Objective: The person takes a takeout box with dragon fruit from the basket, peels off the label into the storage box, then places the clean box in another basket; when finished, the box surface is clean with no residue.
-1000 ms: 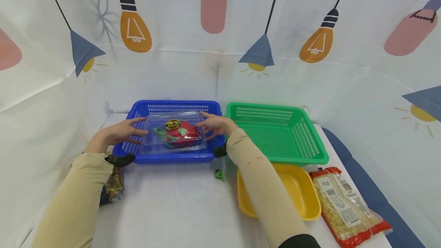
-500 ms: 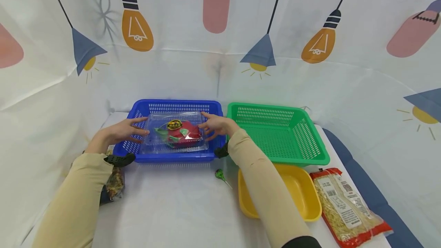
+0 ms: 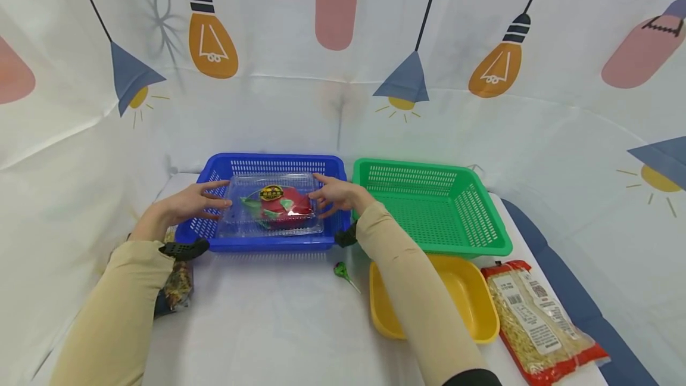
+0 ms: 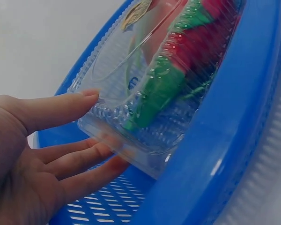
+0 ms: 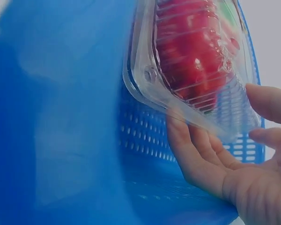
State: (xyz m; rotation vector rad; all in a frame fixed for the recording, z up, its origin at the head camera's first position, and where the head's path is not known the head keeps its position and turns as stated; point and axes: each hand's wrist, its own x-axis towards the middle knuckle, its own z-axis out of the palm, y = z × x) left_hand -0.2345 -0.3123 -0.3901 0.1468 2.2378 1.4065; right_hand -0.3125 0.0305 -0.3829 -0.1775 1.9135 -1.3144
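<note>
Clear, closed plastic container (image 3: 246, 225), within the blue basket (image 3: 268, 246); long axis left to right, parallel to the basket's long sides. Ribbed, glossy walls; black-and-gold label (image 3: 271, 193) on top. Inside, a red thing (image 3: 293, 202) with green leaf-like parts (longest green tip pointing toward the left hand (image 3: 184, 206)). Left hand and right hand (image 3: 340, 194) grip opposite ends, thumbs above, other fingers beneath.

Arms (image 3: 109, 308) stretched forward, hands (image 3: 187, 204) (image 3: 340, 194) facing each other, thumbs (image 4: 61, 110) parted from fingers (image 4: 79, 161)
</note>
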